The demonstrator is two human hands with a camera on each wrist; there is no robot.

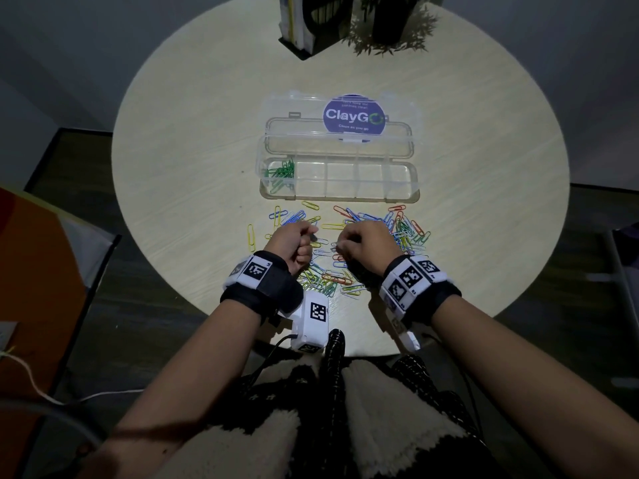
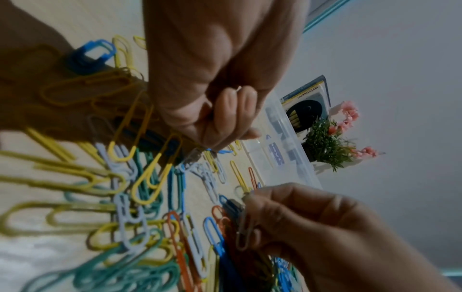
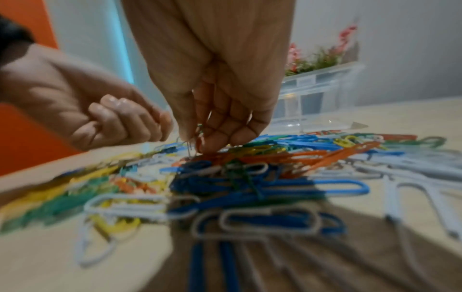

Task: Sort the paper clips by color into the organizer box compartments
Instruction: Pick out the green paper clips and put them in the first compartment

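Observation:
A clear organizer box point(image 1: 339, 199) lies open on the round table, and green paper clips point(image 1: 280, 171) fill its leftmost compartment; the other compartments look bare. A loose pile of mixed-colour paper clips point(image 1: 409, 233) spreads in front of the box. My left hand point(image 1: 308, 242) is curled into a fist over the pile's left part. A pale clip end point(image 2: 238, 89) peeks between its fingers. My right hand point(image 1: 340, 245) hovers just right of it, pinching a grey-white paper clip point(image 2: 243, 233) at its fingertips point(image 3: 200, 142) above the heap.
The box lid lies folded back over a purple ClayGo sticker point(image 1: 354, 114). A black book holder point(image 1: 301, 25) and a potted plant point(image 1: 390, 22) stand at the table's far edge. An orange panel point(image 1: 34, 271) stands to the left. Bare tabletop point(image 1: 190, 160) flanks the box.

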